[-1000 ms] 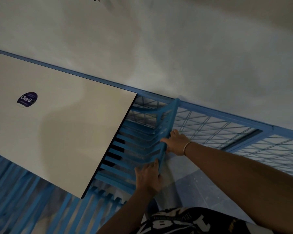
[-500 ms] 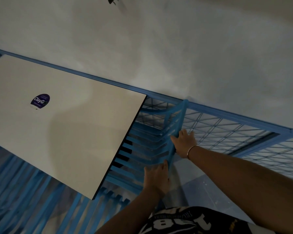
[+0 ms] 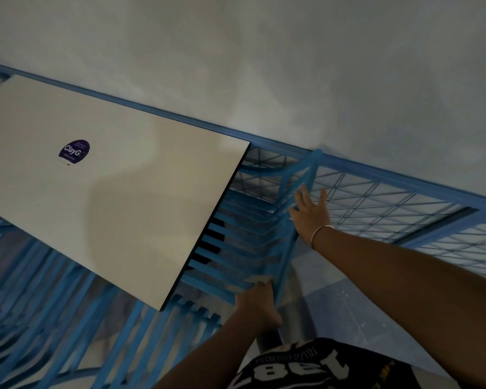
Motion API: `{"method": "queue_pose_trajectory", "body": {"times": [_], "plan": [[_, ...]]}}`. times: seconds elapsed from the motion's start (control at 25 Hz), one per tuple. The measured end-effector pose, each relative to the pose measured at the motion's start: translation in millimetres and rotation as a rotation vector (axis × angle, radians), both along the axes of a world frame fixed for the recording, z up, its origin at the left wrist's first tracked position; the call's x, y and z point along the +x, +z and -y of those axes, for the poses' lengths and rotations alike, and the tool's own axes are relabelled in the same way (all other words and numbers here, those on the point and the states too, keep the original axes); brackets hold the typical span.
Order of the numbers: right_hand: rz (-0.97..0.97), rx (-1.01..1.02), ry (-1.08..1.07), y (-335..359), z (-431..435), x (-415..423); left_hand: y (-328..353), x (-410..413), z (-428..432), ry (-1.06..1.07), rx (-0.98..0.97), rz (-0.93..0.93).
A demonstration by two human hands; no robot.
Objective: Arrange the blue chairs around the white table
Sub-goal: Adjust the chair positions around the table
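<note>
A white table point(image 3: 110, 197) with a purple round sticker fills the left. At its right end stands a blue slatted chair point(image 3: 253, 237), its seat partly under the tabletop. My left hand point(image 3: 257, 303) is closed on the near end of the chair's back rail. My right hand point(image 3: 310, 214) lies flat against the rail further along, fingers spread and lifted off it. More blue chairs point(image 3: 54, 318) stand along the table's near side at lower left, blurred.
A blue metal railing with wire mesh point(image 3: 390, 209) runs along the far side against a grey wall point(image 3: 292, 66). Grey floor tiles point(image 3: 362, 313) show at the lower right, beside my patterned shorts point(image 3: 320, 369).
My right hand has opened from gripping the chair's back rail to spread fingers. The view has shifted left to right, so table and chair sit further right in frame.
</note>
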State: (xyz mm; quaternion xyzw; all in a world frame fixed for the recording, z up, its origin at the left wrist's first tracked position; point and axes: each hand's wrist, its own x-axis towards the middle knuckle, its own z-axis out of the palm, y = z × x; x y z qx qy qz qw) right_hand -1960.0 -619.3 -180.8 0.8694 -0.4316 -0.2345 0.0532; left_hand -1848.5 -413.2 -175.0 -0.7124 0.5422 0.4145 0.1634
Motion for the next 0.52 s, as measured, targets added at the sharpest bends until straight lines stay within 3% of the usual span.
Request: {"method": "queue_pose_trajectory", "body": {"times": [0.16, 0.52], "plan": [[0.050, -0.040, 0.068, 3.4, -9.1, -10.7, -5.4, -3.4, -15.3, 0.181, -0.003, -0.115], [0.034, -0.047, 0.048, 6.1, -23.3, -18.4, -11.9, -5.0, -27.6, 0.134, 0.006, -0.183]]}}
